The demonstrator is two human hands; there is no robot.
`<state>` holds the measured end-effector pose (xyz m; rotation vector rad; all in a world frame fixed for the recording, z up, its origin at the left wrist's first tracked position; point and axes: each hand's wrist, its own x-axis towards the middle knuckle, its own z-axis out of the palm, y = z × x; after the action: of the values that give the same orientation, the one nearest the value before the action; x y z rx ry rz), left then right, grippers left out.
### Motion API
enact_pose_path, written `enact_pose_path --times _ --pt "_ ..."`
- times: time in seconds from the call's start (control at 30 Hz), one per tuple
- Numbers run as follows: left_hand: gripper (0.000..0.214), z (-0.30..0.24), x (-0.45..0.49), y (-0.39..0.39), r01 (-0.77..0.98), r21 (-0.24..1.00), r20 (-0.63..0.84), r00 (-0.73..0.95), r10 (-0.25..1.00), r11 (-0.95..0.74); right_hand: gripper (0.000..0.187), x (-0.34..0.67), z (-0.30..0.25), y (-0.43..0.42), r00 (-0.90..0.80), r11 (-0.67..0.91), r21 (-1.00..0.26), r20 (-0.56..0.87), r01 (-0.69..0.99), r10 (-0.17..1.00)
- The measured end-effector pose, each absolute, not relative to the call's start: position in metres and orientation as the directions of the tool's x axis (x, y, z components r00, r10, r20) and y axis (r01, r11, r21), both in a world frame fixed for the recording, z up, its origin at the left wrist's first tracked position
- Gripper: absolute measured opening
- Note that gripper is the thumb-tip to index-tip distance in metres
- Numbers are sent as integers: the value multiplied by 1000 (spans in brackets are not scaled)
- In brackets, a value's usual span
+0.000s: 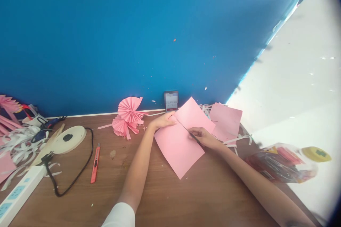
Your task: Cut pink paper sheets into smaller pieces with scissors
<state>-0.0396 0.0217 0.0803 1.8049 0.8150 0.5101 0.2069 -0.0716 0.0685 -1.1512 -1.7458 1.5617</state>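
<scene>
A pink paper sheet (179, 147) lies on the brown table (165, 198), folded or creased along a dark line across its middle. My left hand (163, 120) rests on the sheet's far left edge with fingers together, pressing it down. My right hand (204, 137) is closed around a thin dark tool (192, 136) whose tip lies on the crease line. I cannot make out what the tool is.
More pink sheets (226, 120) lie at the back right among white paper strips. Pink paper fans (128, 117) and a phone (171, 101) stand by the blue wall. An orange box cutter (95, 163), tape roll (69, 138), black cable, power strip (16, 195) sit left; a plastic bag (279, 163) right.
</scene>
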Motion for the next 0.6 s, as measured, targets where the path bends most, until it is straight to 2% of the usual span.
enact_pose_path --times 0.2,0.6 --pt "68 81 -39 22 240 944 -18 722 691 -226 50 207 66 -72 -511 -30 -977 -136 210 849" --pt "65 82 -31 19 208 964 -51 755 653 -166 49 209 61 -71 -456 0 -963 -127 269 881"
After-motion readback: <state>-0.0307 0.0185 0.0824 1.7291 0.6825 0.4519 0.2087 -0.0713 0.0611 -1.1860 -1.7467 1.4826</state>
